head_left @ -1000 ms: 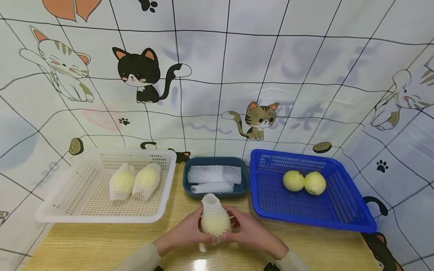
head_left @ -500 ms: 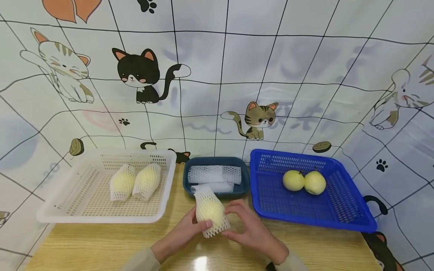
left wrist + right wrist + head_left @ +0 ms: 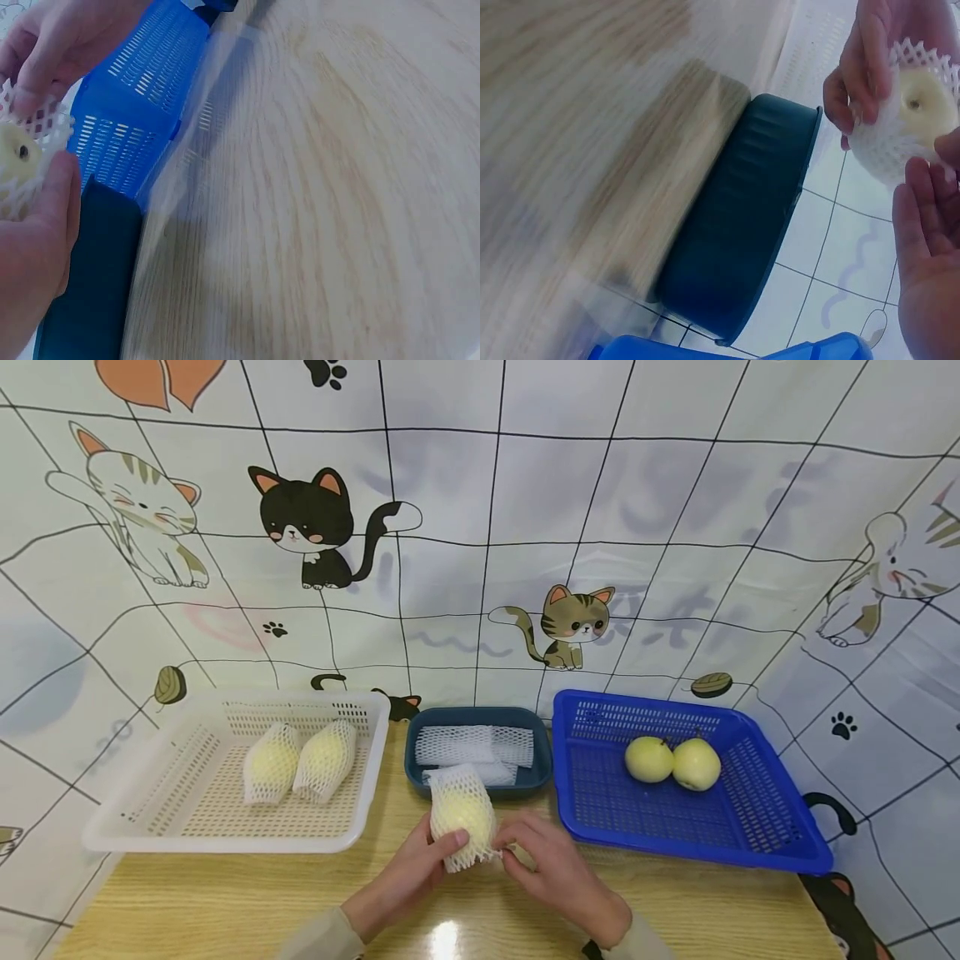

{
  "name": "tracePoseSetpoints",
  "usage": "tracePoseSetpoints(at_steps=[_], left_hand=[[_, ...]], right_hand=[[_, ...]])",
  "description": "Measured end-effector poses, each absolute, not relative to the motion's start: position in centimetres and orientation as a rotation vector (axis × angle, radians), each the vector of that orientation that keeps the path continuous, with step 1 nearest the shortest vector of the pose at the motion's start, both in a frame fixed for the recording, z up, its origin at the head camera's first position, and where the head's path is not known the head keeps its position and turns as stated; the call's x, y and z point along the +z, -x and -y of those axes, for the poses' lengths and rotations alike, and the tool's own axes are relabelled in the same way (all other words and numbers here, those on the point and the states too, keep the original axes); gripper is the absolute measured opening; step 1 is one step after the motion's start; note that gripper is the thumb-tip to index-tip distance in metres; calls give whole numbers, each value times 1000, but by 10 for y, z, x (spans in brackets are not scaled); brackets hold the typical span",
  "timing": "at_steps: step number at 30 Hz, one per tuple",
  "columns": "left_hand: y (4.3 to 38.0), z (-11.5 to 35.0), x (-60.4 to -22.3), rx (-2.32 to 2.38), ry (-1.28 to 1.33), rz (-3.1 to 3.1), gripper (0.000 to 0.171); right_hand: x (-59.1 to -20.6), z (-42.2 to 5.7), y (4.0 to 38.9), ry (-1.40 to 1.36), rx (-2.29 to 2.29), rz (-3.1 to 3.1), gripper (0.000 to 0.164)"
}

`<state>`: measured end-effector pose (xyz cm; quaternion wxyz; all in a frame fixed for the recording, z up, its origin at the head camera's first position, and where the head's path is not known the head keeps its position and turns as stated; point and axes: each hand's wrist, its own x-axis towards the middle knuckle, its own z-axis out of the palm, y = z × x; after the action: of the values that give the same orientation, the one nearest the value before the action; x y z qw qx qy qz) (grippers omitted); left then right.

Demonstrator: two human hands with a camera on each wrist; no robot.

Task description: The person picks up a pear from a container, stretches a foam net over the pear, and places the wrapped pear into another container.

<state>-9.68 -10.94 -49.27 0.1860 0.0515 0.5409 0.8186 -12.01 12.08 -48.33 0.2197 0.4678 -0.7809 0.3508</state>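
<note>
A round yellow pear (image 3: 928, 112) sits inside a white foam net sleeve (image 3: 462, 806), held above the table in front of the dark teal box. My left hand (image 3: 407, 865) grips the sleeved pear from the left, thumb across its near side. From the right, my right hand (image 3: 558, 870) pinches the lower edge of the sleeve between thumb and fingers. That end of the net gapes, and in the left wrist view the pear's dark-centred end (image 3: 22, 151) shows through it. The sleeve's other end points toward the box.
Several flat foam sleeves (image 3: 457, 745) lie in the teal box (image 3: 420, 781). At left, a white basket (image 3: 225, 843) holds two sleeved pears (image 3: 324, 758). The blue basket (image 3: 675, 847) at right has two bare pears (image 3: 696, 765). A cat-patterned sheet (image 3: 450, 568) hangs behind.
The sleeved pear has tilted and shifted slightly left into my left hand. My right hand came off the pear's side and now pinches the sleeve's lower edge.
</note>
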Motion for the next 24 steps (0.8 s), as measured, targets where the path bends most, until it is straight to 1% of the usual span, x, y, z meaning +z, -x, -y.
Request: tracePoseSetpoints(at_steps=[4,7,9,13,14,16,19,21,24], left_hand=[[99,109,-493,2295,-135,-1648,72],[100,110,-494,2215,-150,-1836,76],[101,110,-494,2156,-168,-1947,79],[102,112,-494,2113,-220,-2039,84],[102,112,-493,2100,-238,-2065,86],[102,112,-492,2044,-262,-2151,90],[100,111,-490,1919,-283,-2315,98],[100,111,-490,1835,-280,-2416,102],[99,112,-490,1770,-288,-2493,103]], right_hand=[[-483,-121,117,-1367,992,2182,31],[-485,-123,115,-1334,1118,2264,32],[-486,-124,113,-1244,1296,2319,30],[-482,-121,112,-940,1757,2394,25],[-480,-119,112,-871,1867,2410,26],[-476,-115,112,-772,2040,2451,35],[-473,-111,115,-740,2234,2483,46],[-472,-108,116,-720,2332,2484,50],[-472,-106,118,-691,2419,2475,53]])
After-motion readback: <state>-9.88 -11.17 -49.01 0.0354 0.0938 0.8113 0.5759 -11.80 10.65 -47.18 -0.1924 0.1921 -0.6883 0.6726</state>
